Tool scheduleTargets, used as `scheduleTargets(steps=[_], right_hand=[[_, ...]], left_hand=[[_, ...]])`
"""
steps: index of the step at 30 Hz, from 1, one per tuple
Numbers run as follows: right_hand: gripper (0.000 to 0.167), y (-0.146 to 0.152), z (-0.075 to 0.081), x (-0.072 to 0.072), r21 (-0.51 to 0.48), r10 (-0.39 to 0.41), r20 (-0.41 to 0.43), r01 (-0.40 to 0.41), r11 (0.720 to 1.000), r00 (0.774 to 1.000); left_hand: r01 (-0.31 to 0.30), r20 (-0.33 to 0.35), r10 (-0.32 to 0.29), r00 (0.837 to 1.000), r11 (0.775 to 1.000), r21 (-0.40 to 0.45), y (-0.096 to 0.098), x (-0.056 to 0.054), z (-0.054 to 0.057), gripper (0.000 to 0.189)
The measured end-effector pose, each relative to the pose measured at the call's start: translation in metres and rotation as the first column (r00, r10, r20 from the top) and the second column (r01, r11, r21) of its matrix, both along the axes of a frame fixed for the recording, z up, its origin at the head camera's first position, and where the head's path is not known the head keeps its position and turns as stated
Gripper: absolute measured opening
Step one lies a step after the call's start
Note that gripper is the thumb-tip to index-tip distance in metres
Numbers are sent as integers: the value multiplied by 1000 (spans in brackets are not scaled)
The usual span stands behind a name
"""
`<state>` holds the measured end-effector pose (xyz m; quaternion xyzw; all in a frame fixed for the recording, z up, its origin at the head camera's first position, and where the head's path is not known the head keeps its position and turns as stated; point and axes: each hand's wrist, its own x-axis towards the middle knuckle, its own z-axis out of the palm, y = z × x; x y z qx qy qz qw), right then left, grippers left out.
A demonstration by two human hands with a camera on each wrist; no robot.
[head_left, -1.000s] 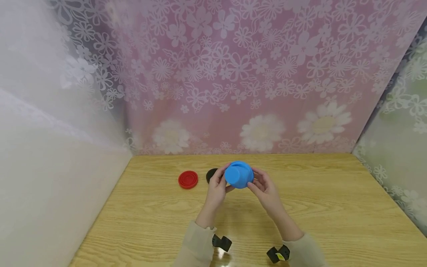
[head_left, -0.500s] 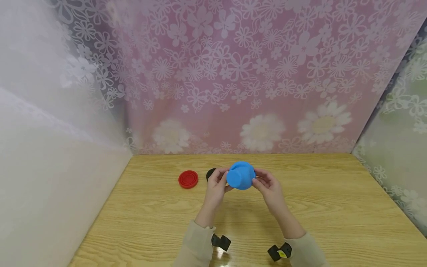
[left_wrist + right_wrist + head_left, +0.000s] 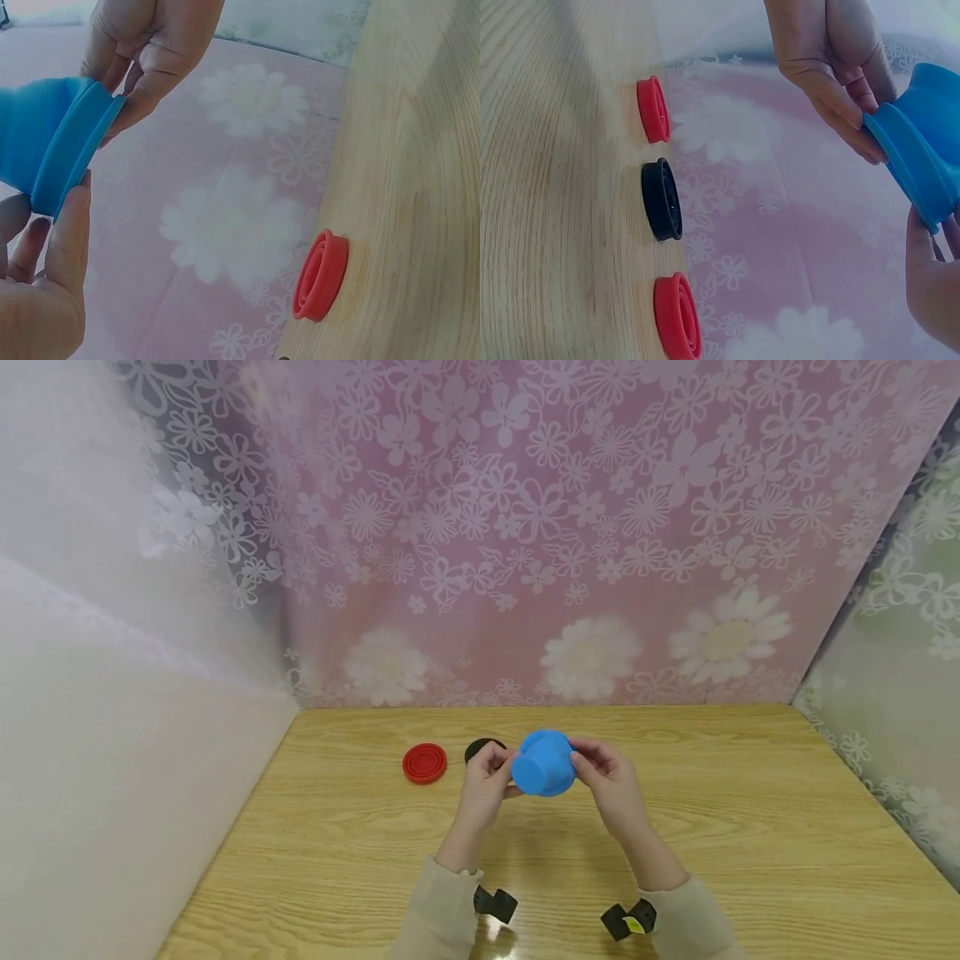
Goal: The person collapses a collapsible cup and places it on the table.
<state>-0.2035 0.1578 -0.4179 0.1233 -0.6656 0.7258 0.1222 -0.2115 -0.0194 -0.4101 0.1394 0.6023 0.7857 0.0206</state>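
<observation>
Both hands hold a blue collapsible cup (image 3: 542, 768) above the table, popped out to its full depth. Its narrow base faces the head camera and its wide rim points away. The left hand (image 3: 484, 781) pinches the rim from the left side; in the left wrist view that left hand (image 3: 45, 285) has its thumb and fingers on the rim. On the other side the right hand (image 3: 611, 785) grips the rim between thumb and fingers, and the right wrist view shows this right hand (image 3: 934, 292) low on the right edge. The cup's inside is hidden.
A flat red ringed disc (image 3: 424, 763) lies on the wooden table (image 3: 337, 860), with a black disc (image 3: 483, 750) to its right, partly behind the left hand. Another red disc (image 3: 678, 319) shows in the right wrist view. A flowered pink backdrop (image 3: 480, 568) stands behind.
The cup has shifted slightly right and nearer the person, and its base has tipped lower. Both hands have kept hold of it; the discs lie where they were.
</observation>
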Motion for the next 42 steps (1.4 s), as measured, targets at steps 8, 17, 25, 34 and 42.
scheduleTargets(steps=[8, 17, 25, 34, 42], right_hand=[[35, -4, -2, 0, -7, 35, -3, -35, 999, 999], [41, -12, -8, 1, -39, 96, -31, -97, 994, 995], [37, -12, -7, 2, -10, 70, -11, -71, 997, 997], [34, -14, -2, 2, -77, 65, 57, -60, 995, 996], [20, -12, 0, 2, -166, 70, 98, -53, 985, 993]], left_hand=[[40, 20, -41, 999, 998, 40, 3, -8, -14, 29], [82, 8, -84, 996, 989, 120, 9, -6, -16, 41], [29, -33, -26, 999, 997, 76, 9, -7, -17, 30], [28, -53, -25, 998, 997, 74, 8, -6, -15, 24], [32, -46, -33, 998, 999, -35, 5, -4, -10, 34]])
